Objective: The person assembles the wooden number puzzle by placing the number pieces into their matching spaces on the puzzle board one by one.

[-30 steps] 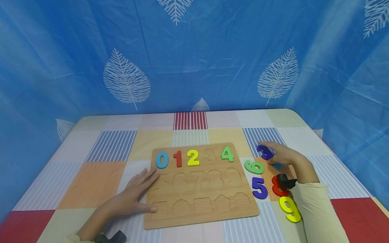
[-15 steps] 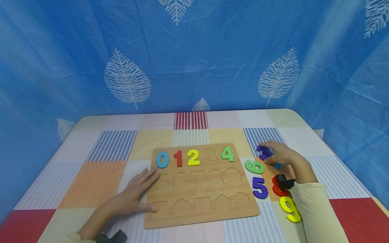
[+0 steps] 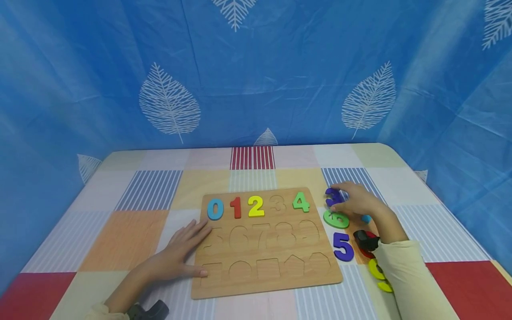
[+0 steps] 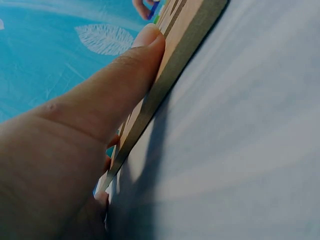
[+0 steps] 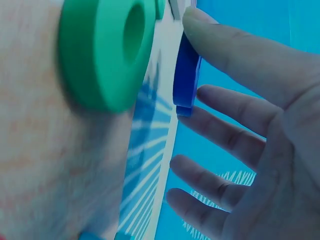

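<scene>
A purple 3 (image 3: 333, 197) is pinched between the thumb and fingers of my right hand (image 3: 358, 200), just beyond the green 6 (image 3: 336, 219). In the right wrist view, the 3 (image 5: 186, 75) is held edge-on off the table by my right hand (image 5: 250, 115), near the green 6 (image 5: 107, 55). My left hand (image 3: 178, 251) rests with spread fingers on the left edge of the wooden board (image 3: 264, 291); its thumb lies along the edge in the left wrist view. Blue 0 (image 3: 215, 209), red 1 (image 3: 236, 207), yellow 2 (image 3: 256, 206) and green 4 (image 3: 301, 202) sit in the top row.
Right of the board lie a purple 5 (image 3: 343, 247), a red 8 (image 3: 367, 253) partly under the wrist camera, a yellow 9 (image 3: 377, 270) partly behind the sleeve, and a blue piece (image 3: 366, 218). A blue curtain (image 3: 264, 75) hangs behind the table.
My right hand has moved left toward the board with the purple 3, which has turned in its fingers. The sleeve now covers more of the yellow 9. My left hand stays in place.
</scene>
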Demonstrator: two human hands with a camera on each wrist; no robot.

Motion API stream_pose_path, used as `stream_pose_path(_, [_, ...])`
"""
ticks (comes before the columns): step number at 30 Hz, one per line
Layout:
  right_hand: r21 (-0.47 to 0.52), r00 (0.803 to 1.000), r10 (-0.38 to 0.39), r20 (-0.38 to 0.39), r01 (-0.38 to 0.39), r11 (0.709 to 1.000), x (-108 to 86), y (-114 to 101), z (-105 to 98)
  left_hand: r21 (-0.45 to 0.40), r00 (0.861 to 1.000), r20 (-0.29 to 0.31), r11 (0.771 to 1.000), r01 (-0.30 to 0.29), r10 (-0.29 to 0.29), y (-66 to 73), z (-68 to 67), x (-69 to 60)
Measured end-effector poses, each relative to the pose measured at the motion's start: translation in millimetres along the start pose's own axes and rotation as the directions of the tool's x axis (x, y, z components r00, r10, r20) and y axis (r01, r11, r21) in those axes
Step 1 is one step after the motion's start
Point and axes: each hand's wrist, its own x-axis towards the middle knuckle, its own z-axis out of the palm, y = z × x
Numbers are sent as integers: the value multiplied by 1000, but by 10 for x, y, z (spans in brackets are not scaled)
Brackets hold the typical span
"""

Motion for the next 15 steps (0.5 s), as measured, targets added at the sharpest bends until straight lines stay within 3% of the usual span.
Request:
stream_pose_path(6, [18, 998, -60, -14, 60, 998, 21, -157, 27, 13, 1000, -10, 1000, -21, 21, 9, -8, -8])
stream_pose_path(15, [16, 991, -137, -4, 137, 991, 103, -338, 81, 3, 1000, 12, 1000, 29, -29, 8, -12, 3])
